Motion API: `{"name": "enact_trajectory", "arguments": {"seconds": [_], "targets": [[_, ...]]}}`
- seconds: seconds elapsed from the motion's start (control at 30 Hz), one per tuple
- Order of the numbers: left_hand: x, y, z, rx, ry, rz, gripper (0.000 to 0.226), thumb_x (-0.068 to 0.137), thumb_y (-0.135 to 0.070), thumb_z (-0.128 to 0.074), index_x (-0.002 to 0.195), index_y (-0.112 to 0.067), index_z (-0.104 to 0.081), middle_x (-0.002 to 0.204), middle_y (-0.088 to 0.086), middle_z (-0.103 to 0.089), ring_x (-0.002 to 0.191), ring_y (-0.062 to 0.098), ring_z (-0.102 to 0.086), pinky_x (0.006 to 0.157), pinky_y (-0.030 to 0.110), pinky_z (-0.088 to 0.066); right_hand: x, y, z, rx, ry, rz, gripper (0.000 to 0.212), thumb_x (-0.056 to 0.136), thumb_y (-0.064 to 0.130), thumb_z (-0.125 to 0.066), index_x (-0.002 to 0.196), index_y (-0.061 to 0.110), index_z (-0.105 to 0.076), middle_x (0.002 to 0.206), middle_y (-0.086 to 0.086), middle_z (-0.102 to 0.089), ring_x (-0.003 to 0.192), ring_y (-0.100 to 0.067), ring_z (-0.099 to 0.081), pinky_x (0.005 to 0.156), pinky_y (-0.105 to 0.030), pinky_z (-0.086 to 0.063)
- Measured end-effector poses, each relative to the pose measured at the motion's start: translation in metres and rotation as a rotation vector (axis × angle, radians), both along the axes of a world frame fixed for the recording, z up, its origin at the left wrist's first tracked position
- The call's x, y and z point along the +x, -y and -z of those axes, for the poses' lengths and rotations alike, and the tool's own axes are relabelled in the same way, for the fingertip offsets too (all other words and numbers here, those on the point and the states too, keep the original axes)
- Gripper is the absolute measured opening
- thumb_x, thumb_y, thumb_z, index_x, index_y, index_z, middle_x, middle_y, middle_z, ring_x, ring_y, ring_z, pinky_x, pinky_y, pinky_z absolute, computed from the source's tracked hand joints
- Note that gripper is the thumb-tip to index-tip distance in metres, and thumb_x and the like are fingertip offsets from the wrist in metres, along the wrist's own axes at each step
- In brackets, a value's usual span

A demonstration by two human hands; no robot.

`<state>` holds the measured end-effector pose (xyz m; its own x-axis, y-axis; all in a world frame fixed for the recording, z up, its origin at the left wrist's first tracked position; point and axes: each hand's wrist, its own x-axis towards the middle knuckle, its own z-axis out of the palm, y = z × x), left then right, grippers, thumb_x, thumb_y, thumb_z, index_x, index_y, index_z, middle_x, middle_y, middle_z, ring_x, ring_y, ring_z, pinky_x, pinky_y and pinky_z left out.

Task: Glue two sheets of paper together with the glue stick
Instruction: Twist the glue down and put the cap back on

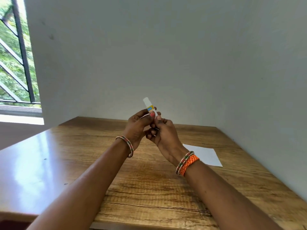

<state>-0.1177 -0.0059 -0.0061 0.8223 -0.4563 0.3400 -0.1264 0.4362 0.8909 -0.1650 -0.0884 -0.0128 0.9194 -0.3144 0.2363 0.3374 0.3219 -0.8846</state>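
We judge the task to be near its start: the small white glue stick with the yellow and blue label (pixel 149 107) is raised above the wooden table (pixel 149 188), well apart from the white sheet of paper (pixel 205 154) lying flat near the table's right edge, partly behind our right wrist. We can make out only one sheet for certain; whether a second lies under it we cannot tell. No glue shows on the paper, so spreading the glue and pressing the sheets together seem to be left. Our left hand (pixel 137 125) grips the middle of the stick, thumb across the label and fingers curled behind it, with the white upper end standing free above the fingers and tilted a little to the left. Our right hand (pixel 162 131) is curled around the lower end, its fingertips pinching the base just beneath the left thumb, the two hands touching. Whether the white top is a cap or bare glue we cannot tell, though the grip suggests we are opening the stick or twisting its base. Beaded bangles circle both wrists, and an orange braided band (pixel 190 164) sits on the right one
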Motion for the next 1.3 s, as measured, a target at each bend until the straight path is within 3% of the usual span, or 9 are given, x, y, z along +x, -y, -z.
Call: {"name": "enact_trajectory", "arguments": {"seconds": [0.27, 0.5, 0.63, 0.77, 0.87, 0.93, 1.07, 1.2, 1.3], "targets": [[-0.004, 0.009, -0.001, 0.072, -0.07, -0.252, 0.015, 0.075, -0.026, -0.071, 0.087, -0.018, -0.068, 0.046, -0.017, -0.054, 0.054, 0.003, -0.045, 0.054, 0.025, -0.035, 0.001, 0.004, 0.003, -0.291, 0.011, 0.335, 0.016, 0.094, 0.03, -0.053, 0.086, 0.021, -0.043, 0.081, -0.007, -0.057, 0.062, -0.01, -0.048, 0.051, -0.023, -0.04], [-0.014, 0.009, -0.006, -0.016, -0.183, -0.282, 0.019, 0.07, -0.034, -0.075, 0.076, -0.018, -0.068, 0.066, -0.003, -0.047, 0.064, 0.012, -0.038, 0.059, 0.03, -0.036, -0.004, 0.005, 0.004, -0.842, 0.267, 0.707, 0.015, 0.09, 0.022, -0.061, 0.095, 0.016, -0.048, 0.079, 0.003, -0.062, 0.061, -0.007, -0.053, 0.049, -0.016, -0.037], [-0.009, 0.004, -0.005, -0.051, -0.223, -0.34, 0.017, 0.07, -0.03, -0.076, 0.071, -0.018, -0.063, 0.058, -0.012, -0.063, 0.065, 0.011, -0.039, 0.057, 0.029, -0.034, -0.009, 0.016, -0.002, -1.22, 0.36, 1.021, 0.019, 0.082, 0.016, -0.07, 0.095, 0.013, -0.057, 0.085, -0.002, -0.067, 0.075, -0.016, -0.056, 0.07, -0.027, -0.034], [0.001, -0.009, -0.003, 0.034, -0.22, -0.157, 0.019, 0.077, -0.036, -0.068, 0.082, -0.018, -0.062, 0.086, -0.006, -0.067, 0.07, 0.012, -0.046, 0.06, 0.03, -0.04, -0.012, 0.017, -0.001, -1.042, 0.31, 0.997, 0.021, 0.085, 0.023, -0.068, 0.097, 0.016, -0.052, 0.088, 0.001, -0.064, 0.08, -0.016, -0.054, 0.077, -0.024, -0.02], [0.0, -0.003, 0.003, 0.133, -0.158, -0.011, 0.028, 0.081, -0.037, -0.062, 0.1, -0.017, -0.065, 0.104, -0.001, -0.067, 0.09, 0.016, -0.056, 0.077, 0.039, -0.046, -0.009, 0.011, 0.002, -0.837, 0.232, 0.835, 0.023, 0.084, 0.02, -0.069, 0.095, 0.018, -0.05, 0.089, 0.001, -0.062, 0.084, -0.021, -0.056, 0.079, -0.028, -0.033], [-0.002, 0.001, 0.005, 0.086, -0.108, 0.047, 0.026, 0.086, -0.032, -0.056, 0.106, -0.017, -0.065, 0.105, -0.001, -0.068, 0.101, 0.016, -0.059, 0.086, 0.042, -0.047, -0.009, 0.009, 0.004, -0.736, 0.188, 0.708, 0.023, 0.082, 0.017, -0.071, 0.091, 0.018, -0.049, 0.084, 0.003, -0.06, 0.079, -0.018, -0.058, 0.066, -0.026, -0.049], [0.003, -0.006, 0.0, -0.079, -0.093, 0.082, 0.024, 0.09, -0.022, -0.05, 0.109, -0.018, -0.063, 0.109, -0.005, -0.069, 0.092, 0.009, -0.067, 0.077, 0.032, -0.053, -0.007, 0.008, 0.007, -0.547, 0.094, 0.45, 0.021, 0.082, 0.015, -0.071, 0.086, 0.017, -0.051, 0.086, -0.007, -0.07, 0.073, -0.007, -0.065, 0.05, -0.006, -0.045], [0.007, -0.011, -0.002, 0.027, -0.062, -0.009, 0.018, 0.087, -0.023, -0.054, 0.101, -0.022, -0.065, 0.107, -0.007, -0.067, 0.104, 0.011, -0.058, 0.091, 0.037, -0.037, -0.004, 0.006, 0.007, -0.454, 0.025, 0.305, 0.018, 0.084, 0.018, -0.068, 0.083, 0.019, -0.051, 0.088, -0.009, -0.074, 0.081, -0.01, -0.07, 0.068, -0.022, -0.053], [0.004, -0.008, -0.004, 0.078, -0.077, -0.157, 0.015, 0.081, -0.028, -0.061, 0.093, -0.022, -0.068, 0.105, -0.004, -0.067, 0.111, 0.015, -0.053, 0.089, 0.041, -0.029, -0.004, 0.004, 0.01, -0.702, 0.039, 0.487, 0.022, 0.083, 0.022, -0.069, 0.085, 0.021, -0.048, 0.087, -0.002, -0.072, 0.084, -0.016, -0.066, 0.088, -0.041, -0.042]]}}
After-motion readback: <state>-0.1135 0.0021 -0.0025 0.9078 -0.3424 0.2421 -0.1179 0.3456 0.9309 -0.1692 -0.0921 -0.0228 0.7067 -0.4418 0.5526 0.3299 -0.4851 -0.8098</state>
